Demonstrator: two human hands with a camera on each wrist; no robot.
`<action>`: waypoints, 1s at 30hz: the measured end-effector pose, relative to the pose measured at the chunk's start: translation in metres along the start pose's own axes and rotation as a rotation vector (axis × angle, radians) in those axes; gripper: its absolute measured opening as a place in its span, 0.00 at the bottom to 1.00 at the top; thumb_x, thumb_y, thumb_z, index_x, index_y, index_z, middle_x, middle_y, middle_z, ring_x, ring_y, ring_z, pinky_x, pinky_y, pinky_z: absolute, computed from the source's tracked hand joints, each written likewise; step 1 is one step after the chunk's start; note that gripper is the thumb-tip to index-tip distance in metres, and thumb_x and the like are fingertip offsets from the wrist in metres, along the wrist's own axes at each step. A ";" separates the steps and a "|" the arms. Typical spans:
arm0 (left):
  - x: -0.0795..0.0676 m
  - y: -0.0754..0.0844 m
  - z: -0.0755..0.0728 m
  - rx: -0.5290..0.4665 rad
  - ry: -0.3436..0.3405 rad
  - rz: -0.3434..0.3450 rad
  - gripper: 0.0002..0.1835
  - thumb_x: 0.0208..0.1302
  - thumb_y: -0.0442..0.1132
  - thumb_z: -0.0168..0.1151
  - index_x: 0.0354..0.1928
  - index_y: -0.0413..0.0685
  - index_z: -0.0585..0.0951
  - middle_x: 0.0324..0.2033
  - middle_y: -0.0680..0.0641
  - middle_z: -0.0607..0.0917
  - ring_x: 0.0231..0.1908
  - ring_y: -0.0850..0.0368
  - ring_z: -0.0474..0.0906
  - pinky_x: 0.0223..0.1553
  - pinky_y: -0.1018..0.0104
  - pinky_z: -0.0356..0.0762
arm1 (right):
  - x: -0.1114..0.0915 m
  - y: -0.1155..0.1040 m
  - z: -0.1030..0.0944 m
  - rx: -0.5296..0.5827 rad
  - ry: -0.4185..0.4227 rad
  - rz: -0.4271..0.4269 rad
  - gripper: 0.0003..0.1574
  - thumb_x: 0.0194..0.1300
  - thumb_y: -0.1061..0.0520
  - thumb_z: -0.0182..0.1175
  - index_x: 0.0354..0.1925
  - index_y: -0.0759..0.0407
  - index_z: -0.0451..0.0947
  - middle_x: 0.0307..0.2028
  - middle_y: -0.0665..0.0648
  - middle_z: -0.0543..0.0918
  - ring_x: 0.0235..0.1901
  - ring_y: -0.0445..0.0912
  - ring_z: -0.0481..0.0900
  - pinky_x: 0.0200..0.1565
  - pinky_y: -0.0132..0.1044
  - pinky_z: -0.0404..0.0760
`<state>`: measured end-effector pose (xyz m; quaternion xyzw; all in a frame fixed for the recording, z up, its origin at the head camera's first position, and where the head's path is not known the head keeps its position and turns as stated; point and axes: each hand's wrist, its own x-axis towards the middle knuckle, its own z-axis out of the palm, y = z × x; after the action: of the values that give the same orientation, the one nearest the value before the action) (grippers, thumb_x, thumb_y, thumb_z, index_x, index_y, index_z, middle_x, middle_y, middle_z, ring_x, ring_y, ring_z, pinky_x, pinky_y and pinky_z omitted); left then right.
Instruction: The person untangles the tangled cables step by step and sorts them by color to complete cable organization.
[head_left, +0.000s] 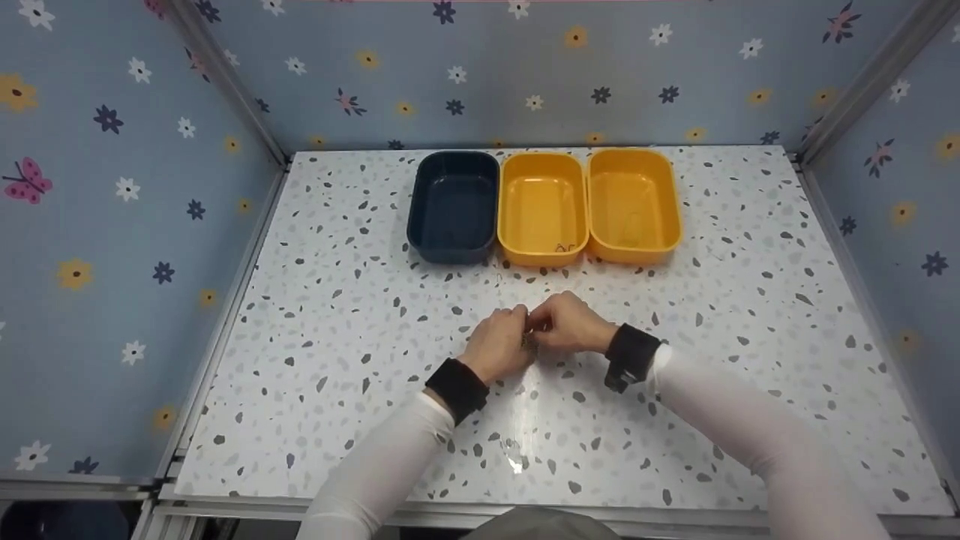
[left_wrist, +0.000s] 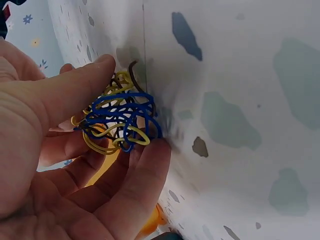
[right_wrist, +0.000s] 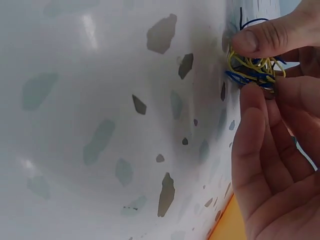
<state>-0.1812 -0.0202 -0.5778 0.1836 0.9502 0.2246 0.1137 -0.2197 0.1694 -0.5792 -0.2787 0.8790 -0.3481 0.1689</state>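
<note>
While both hands meet low over the bench (head_left: 315, 315), the tangle of rubber bands (left_wrist: 119, 116) sits between them, left hand (head_left: 499, 346) and right hand (head_left: 568, 324) fingers (right_wrist: 257, 37) pinching it from opposite sides.

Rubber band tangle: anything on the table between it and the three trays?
Nothing visible. Both hands hold the rubber band tangle over bare tabletop; the navy tray and two yellow trays sit behind it.
</note>
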 end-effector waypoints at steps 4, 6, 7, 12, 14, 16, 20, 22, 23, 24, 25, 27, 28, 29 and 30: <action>0.000 -0.002 -0.001 -0.036 -0.014 0.000 0.19 0.65 0.38 0.75 0.54 0.41 0.83 0.47 0.38 0.90 0.50 0.39 0.88 0.54 0.43 0.89 | 0.000 0.002 0.004 -0.024 0.008 -0.033 0.11 0.65 0.64 0.73 0.45 0.59 0.96 0.37 0.59 0.97 0.32 0.42 0.87 0.41 0.35 0.86; 0.004 -0.011 0.008 -0.042 0.005 0.022 0.17 0.65 0.41 0.75 0.51 0.42 0.84 0.45 0.39 0.90 0.48 0.42 0.87 0.53 0.45 0.88 | -0.001 0.004 0.004 -0.035 0.015 -0.043 0.09 0.65 0.63 0.73 0.43 0.59 0.95 0.36 0.58 0.97 0.33 0.43 0.87 0.42 0.37 0.86; 0.004 -0.011 0.008 -0.041 0.012 0.030 0.15 0.65 0.42 0.75 0.49 0.42 0.85 0.43 0.40 0.89 0.47 0.43 0.87 0.51 0.46 0.88 | -0.002 0.004 0.004 -0.034 0.017 -0.042 0.08 0.66 0.62 0.73 0.43 0.59 0.95 0.36 0.58 0.97 0.33 0.43 0.86 0.42 0.37 0.86; 0.002 -0.009 0.004 -0.036 0.051 0.091 0.09 0.70 0.42 0.70 0.36 0.43 0.87 0.33 0.43 0.88 0.36 0.46 0.86 0.40 0.47 0.85 | -0.004 0.007 0.002 -0.033 0.001 -0.008 0.05 0.71 0.59 0.74 0.42 0.59 0.94 0.36 0.57 0.96 0.34 0.42 0.85 0.43 0.37 0.84; 0.003 -0.008 0.004 -0.034 0.057 0.107 0.09 0.71 0.42 0.70 0.35 0.44 0.88 0.31 0.43 0.89 0.35 0.46 0.87 0.39 0.48 0.86 | -0.005 0.008 0.000 -0.026 -0.016 0.008 0.06 0.72 0.57 0.73 0.42 0.58 0.94 0.37 0.57 0.96 0.34 0.41 0.85 0.43 0.37 0.83; 0.003 -0.007 0.004 -0.021 0.052 0.106 0.08 0.72 0.41 0.71 0.36 0.45 0.90 0.32 0.43 0.91 0.35 0.45 0.89 0.40 0.48 0.87 | -0.006 0.008 -0.002 -0.015 -0.033 0.022 0.06 0.73 0.57 0.72 0.43 0.57 0.93 0.37 0.57 0.96 0.34 0.40 0.84 0.42 0.35 0.82; 0.003 -0.002 0.000 0.026 0.038 0.083 0.05 0.70 0.38 0.72 0.36 0.45 0.90 0.33 0.43 0.93 0.37 0.43 0.91 0.42 0.48 0.88 | -0.007 0.011 -0.009 -0.014 -0.036 0.006 0.05 0.72 0.59 0.67 0.40 0.58 0.90 0.37 0.58 0.94 0.34 0.41 0.82 0.41 0.36 0.81; 0.004 -0.002 0.000 0.053 0.034 0.072 0.03 0.69 0.36 0.71 0.36 0.46 0.89 0.33 0.44 0.93 0.37 0.43 0.92 0.42 0.48 0.88 | -0.008 0.013 -0.012 -0.016 -0.035 -0.003 0.05 0.72 0.60 0.65 0.39 0.59 0.88 0.36 0.58 0.92 0.35 0.40 0.82 0.42 0.36 0.81; 0.004 -0.002 0.000 0.061 0.033 0.068 0.03 0.69 0.35 0.71 0.36 0.46 0.89 0.33 0.44 0.93 0.37 0.43 0.92 0.41 0.48 0.88 | -0.009 0.014 -0.015 -0.018 -0.033 -0.002 0.06 0.72 0.60 0.64 0.38 0.59 0.87 0.35 0.58 0.91 0.35 0.40 0.81 0.43 0.36 0.80; 0.005 -0.002 0.000 0.068 0.032 0.063 0.02 0.68 0.34 0.71 0.36 0.47 0.89 0.33 0.45 0.93 0.37 0.43 0.92 0.41 0.48 0.88 | -0.010 0.016 -0.017 -0.015 -0.031 0.007 0.07 0.72 0.59 0.62 0.38 0.59 0.86 0.35 0.57 0.90 0.34 0.40 0.80 0.42 0.36 0.80; 0.005 -0.002 0.000 0.067 0.028 0.058 0.02 0.68 0.34 0.70 0.37 0.47 0.90 0.34 0.45 0.94 0.38 0.43 0.92 0.42 0.48 0.88 | -0.011 0.017 -0.019 -0.010 -0.027 0.021 0.08 0.72 0.59 0.61 0.37 0.59 0.85 0.34 0.56 0.89 0.34 0.40 0.80 0.42 0.35 0.79; 0.005 -0.002 0.000 0.058 0.019 0.045 0.02 0.69 0.34 0.71 0.38 0.47 0.91 0.34 0.45 0.94 0.38 0.43 0.92 0.42 0.49 0.88 | -0.013 0.019 -0.024 0.014 -0.020 0.059 0.10 0.74 0.57 0.59 0.37 0.60 0.84 0.32 0.55 0.87 0.32 0.40 0.81 0.40 0.34 0.79; 0.005 -0.002 0.000 0.051 0.015 0.039 0.03 0.69 0.34 0.71 0.39 0.47 0.92 0.35 0.45 0.95 0.38 0.44 0.92 0.43 0.49 0.89 | -0.015 0.021 -0.027 0.032 -0.015 0.083 0.11 0.74 0.57 0.58 0.37 0.61 0.84 0.31 0.55 0.86 0.31 0.42 0.83 0.38 0.34 0.79; 0.005 -0.003 0.000 0.046 0.010 0.033 0.03 0.70 0.34 0.72 0.39 0.47 0.93 0.35 0.46 0.95 0.38 0.44 0.92 0.44 0.49 0.89 | -0.017 0.021 -0.030 0.050 -0.013 0.107 0.13 0.75 0.56 0.57 0.37 0.62 0.84 0.30 0.56 0.85 0.30 0.44 0.84 0.36 0.34 0.80; 0.005 -0.003 -0.001 0.041 0.006 0.029 0.04 0.70 0.34 0.72 0.40 0.48 0.94 0.35 0.46 0.95 0.39 0.44 0.92 0.44 0.49 0.89 | -0.018 0.022 -0.032 0.068 -0.014 0.131 0.14 0.75 0.56 0.57 0.37 0.62 0.83 0.29 0.57 0.86 0.29 0.48 0.87 0.34 0.34 0.80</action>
<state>-0.1868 -0.0207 -0.5792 0.1990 0.9522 0.2073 0.1039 -0.2299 0.2106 -0.5706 -0.2172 0.8818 -0.3640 0.2067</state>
